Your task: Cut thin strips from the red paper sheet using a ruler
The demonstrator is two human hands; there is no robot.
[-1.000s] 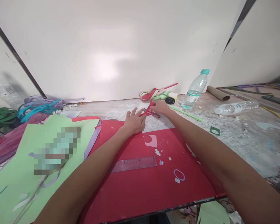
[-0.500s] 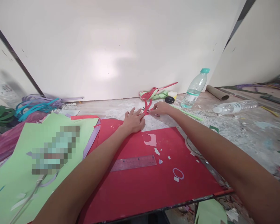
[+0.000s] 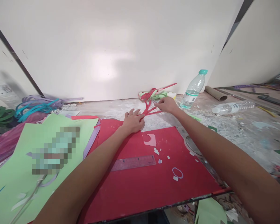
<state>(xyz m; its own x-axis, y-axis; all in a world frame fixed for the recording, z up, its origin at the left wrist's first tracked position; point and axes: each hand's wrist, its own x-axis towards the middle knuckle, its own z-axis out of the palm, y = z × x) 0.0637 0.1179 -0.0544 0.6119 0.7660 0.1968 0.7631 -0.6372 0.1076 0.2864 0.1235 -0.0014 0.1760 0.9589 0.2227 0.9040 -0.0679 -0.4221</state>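
Observation:
Narrow red paper strips (image 3: 146, 109) cross and loop just beyond the upper edge of the red paper sheet (image 3: 140, 193). My left hand (image 3: 133, 121) rests at that edge, its thumb and index finger on the strips where they meet and its other fingers spread. My right hand (image 3: 168, 105) pinches a red strip to the right of the loop, with the fingertips partly hidden. Behind the strips lies a bundle of red and green paper strips (image 3: 151, 94) against the white wall. On the red sheet are a clear ruler (image 3: 134, 162) and small paper scraps.
Green paper sheets (image 3: 16, 149) lie at left, a blurred-out object and cable on top. Purple and blue strips (image 3: 39, 107) sit behind them. A bottle (image 3: 192, 91) leans by the wall; another bottle (image 3: 234, 107) and a cardboard tube (image 3: 216, 93) lie at right. A tape roll (image 3: 190, 143) touches the sheet.
My right hand has moved slightly right and up, drawing a red strip out from the loop. My left hand stays at the sheet's edge. The black round object near the bundle is now hidden.

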